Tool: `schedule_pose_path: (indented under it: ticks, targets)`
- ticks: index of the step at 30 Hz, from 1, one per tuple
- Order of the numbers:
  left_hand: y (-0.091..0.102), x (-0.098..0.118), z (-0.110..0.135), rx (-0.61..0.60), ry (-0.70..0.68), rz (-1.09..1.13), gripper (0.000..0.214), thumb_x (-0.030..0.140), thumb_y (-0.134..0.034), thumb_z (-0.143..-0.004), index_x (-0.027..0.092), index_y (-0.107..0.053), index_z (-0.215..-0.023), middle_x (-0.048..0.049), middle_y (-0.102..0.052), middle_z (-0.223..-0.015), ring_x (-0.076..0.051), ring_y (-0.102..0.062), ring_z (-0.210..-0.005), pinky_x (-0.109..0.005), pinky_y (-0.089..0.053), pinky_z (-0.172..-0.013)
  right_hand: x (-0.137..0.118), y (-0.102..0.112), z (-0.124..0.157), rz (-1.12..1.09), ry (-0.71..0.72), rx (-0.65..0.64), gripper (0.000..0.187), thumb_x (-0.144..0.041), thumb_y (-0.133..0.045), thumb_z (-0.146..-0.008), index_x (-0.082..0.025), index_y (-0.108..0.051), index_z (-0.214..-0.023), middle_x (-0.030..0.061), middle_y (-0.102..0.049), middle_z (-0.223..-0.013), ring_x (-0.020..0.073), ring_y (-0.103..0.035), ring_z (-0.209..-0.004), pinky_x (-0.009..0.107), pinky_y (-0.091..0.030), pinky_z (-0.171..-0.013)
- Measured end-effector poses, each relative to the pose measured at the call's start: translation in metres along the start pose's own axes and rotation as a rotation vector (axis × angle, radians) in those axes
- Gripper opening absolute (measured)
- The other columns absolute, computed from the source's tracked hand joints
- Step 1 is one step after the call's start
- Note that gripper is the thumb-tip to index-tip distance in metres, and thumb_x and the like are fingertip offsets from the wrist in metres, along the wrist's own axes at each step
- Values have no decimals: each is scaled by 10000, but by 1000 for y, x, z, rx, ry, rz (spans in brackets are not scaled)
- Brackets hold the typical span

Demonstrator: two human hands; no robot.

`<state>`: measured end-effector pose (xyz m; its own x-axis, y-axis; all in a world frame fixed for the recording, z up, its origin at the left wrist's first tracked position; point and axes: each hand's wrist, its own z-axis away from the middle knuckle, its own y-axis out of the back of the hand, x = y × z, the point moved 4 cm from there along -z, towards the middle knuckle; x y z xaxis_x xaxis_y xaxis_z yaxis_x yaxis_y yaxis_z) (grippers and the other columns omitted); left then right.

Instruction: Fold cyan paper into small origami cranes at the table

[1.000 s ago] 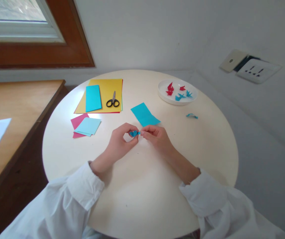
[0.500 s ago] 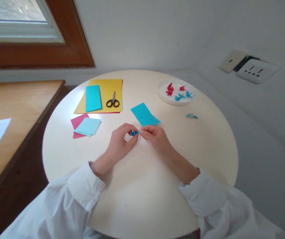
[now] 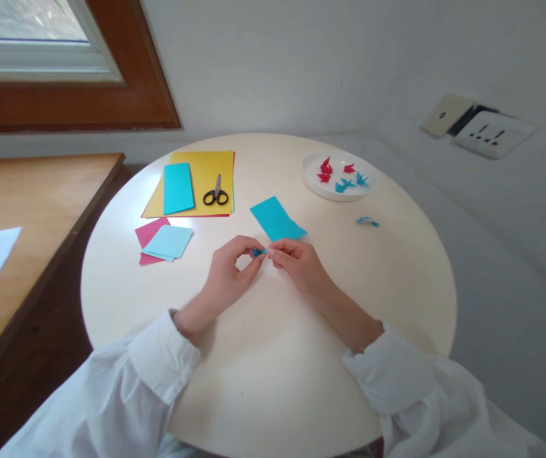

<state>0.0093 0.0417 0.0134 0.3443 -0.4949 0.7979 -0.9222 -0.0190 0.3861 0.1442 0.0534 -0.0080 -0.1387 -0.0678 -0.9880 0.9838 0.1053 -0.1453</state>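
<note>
Between my fingertips is a small folded blue paper piece, partly hidden by the fingers. My left hand is closed in a pinch on its left part, thumb below and forefinger above. With thumb and forefinger, my right hand pinches the narrow right end. Just beyond the hands lies a creased blue paper sheet. To the right on the table is a thin curled blue paper strip.
A round white table carries everything. At back right, a white dish holds several small red and blue folded paper birds. Scissors and a blue paper lie on yellow sheets. Pale blue squares overlap pink ones.
My left fingers have closed slightly around the folded blue paper piece, so less of it shows. Both hands stay in nearly the same place.
</note>
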Motion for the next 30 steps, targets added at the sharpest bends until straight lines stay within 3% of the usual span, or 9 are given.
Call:
schedule_pose_path:
  ticks: [21,30]
  targets:
    - [0,4,1,1,33,11,85,109,-538,-763,180,-575,-790,-28,-623,-762,-126,-564,-692,-249,-454,-625,-1,-1,1,17,-11,-6,196,-355,-681,-586,-175,-608,-607,-54,-514,-552,83,-382,-540,265,-300,-562]
    - [0,7,0,-4,67,48,55,125,-535,-769,170,-566,-775,-29,-610,-757,-123,-558,-690,-248,-448,-628,-1,-1,1,-20,-38,-69,171,-331,-670,-603,-168,-619,-598,-63,-483,-519,79,-368,-534,264,-285,-561]
